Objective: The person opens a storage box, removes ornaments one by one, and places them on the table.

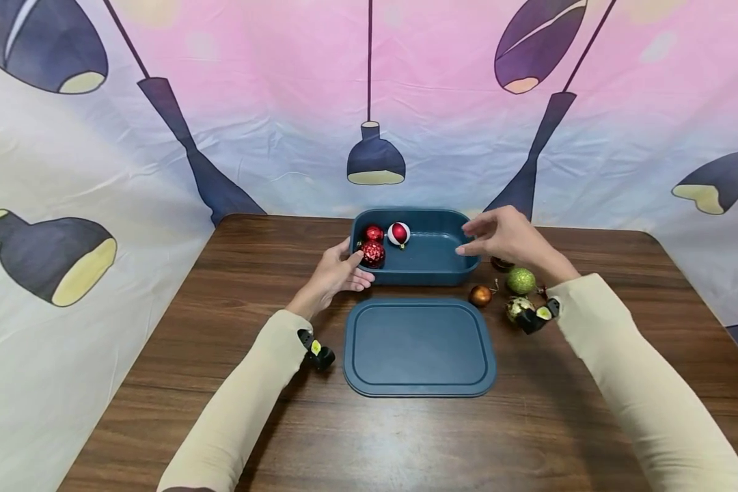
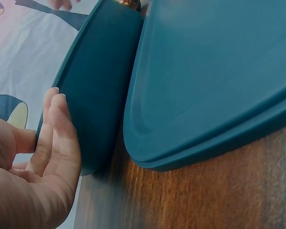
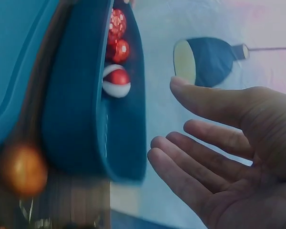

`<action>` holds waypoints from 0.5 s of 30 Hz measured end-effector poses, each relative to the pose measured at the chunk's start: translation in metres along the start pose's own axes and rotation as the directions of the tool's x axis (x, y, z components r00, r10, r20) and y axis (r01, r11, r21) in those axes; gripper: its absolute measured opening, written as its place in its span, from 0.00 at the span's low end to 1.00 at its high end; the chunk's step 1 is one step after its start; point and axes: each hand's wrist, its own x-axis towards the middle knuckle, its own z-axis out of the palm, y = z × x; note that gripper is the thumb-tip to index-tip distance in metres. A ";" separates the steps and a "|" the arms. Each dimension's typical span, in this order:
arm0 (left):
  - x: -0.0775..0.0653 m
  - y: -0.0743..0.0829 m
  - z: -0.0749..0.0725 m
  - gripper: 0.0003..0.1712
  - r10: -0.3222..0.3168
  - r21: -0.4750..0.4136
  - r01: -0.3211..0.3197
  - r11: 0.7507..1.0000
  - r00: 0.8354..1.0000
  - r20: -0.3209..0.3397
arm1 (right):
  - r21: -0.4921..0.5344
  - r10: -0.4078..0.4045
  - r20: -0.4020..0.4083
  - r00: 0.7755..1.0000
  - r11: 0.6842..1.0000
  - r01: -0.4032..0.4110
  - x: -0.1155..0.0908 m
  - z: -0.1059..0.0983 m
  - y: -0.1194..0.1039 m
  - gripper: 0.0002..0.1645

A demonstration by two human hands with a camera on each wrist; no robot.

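Note:
A dark teal storage box (image 1: pixel 421 278) contains a shiny red Christmas bauble (image 1: pixel 374 233), a faceted red bauble (image 1: pixel 372 254) and a red-and-white bauble (image 1: pixel 399 234), all toward its left end. My left hand (image 1: pixel 334 276) grips the box's left front corner, thumb at the end wall and fingers along the front wall. Over the right end of the box hovers my right hand (image 1: pixel 504 236), nothing between its spread thumb and fingers. The right wrist view has this hand (image 3: pixel 229 148) beside the box wall. Flat on the table in front of the box lies its matching lid (image 1: pixel 419 348).
Right of the box on the wooden table (image 1: pixel 270 273) lie an orange bauble (image 1: pixel 480 296), a green glitter bauble (image 1: pixel 521 280) and a gold bauble (image 1: pixel 518 307). A dark one (image 1: pixel 501 264) is partly hidden under my right hand. A lamp-printed cloth (image 1: pixel 307 102) hangs behind.

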 end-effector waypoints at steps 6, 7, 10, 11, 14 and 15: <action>0.000 0.000 0.001 0.37 0.004 0.004 -0.004 1.000 1.000 -0.003 | 0.027 -0.037 0.067 0.997 0.999 0.035 0.028 0.025 -0.014 0.28; 0.000 0.000 0.001 0.37 0.003 0.008 -0.003 1.000 1.000 -0.005 | 0.027 -0.045 0.080 0.996 0.999 0.043 0.032 0.029 -0.016 0.28; 0.000 0.000 0.001 0.36 -0.001 0.014 0.002 1.000 1.000 -0.011 | 0.014 -0.055 0.122 0.991 0.998 0.054 0.042 0.041 -0.022 0.29; 0.001 0.000 0.001 0.36 -0.001 0.013 0.001 1.000 1.000 -0.012 | 0.017 -0.044 0.133 0.990 0.999 0.042 0.045 0.044 -0.024 0.30; 0.001 0.000 0.000 0.37 0.003 0.004 -0.002 1.000 1.000 -0.008 | 0.022 0.009 0.159 0.987 1.000 -0.013 0.054 0.057 -0.028 0.31; 0.001 0.000 0.000 0.37 0.004 -0.001 -0.004 1.000 1.000 -0.005 | 0.030 0.028 0.166 0.986 0.999 -0.034 0.056 0.061 -0.030 0.31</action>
